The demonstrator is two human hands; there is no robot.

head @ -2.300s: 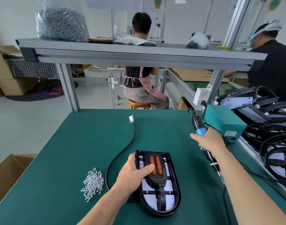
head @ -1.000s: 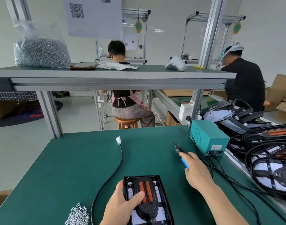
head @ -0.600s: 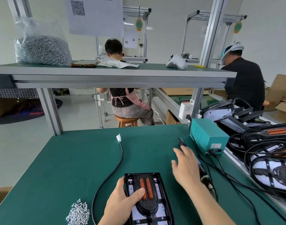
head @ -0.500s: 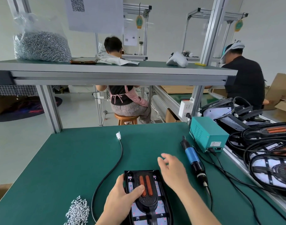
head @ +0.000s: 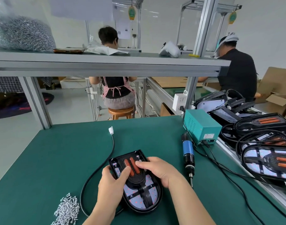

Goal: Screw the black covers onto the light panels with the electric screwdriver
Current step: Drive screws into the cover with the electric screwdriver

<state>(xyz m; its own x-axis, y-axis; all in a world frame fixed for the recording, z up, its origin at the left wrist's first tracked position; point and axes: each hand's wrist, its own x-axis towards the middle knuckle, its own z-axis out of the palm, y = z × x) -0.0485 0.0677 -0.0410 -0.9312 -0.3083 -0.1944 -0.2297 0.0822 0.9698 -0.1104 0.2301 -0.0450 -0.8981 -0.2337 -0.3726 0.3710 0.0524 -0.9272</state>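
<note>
— Panel (head: 134,202) position, please?
— It lay flat on the green table (head: 58,151), near the front edge, with the black cover (head: 136,179) on top of it.
— And the hands?
— The left hand (head: 112,182) gripped the panel's left edge, with fingers curled round the rim and the thumb on the cover. The right hand (head: 160,171) held the right side, its fingers bent over the cover, tips touching the orange strips (head: 127,161). I could not see its thumb.
— Screwdriver?
— The screwdriver (head: 188,153) lay on the table just right of the right hand, with no hand on it, beside a teal box (head: 202,127). Loose screws (head: 67,210) were in a heap left of the left arm. A black cable (head: 97,169) curved across the table to the left of the panel.
</note>
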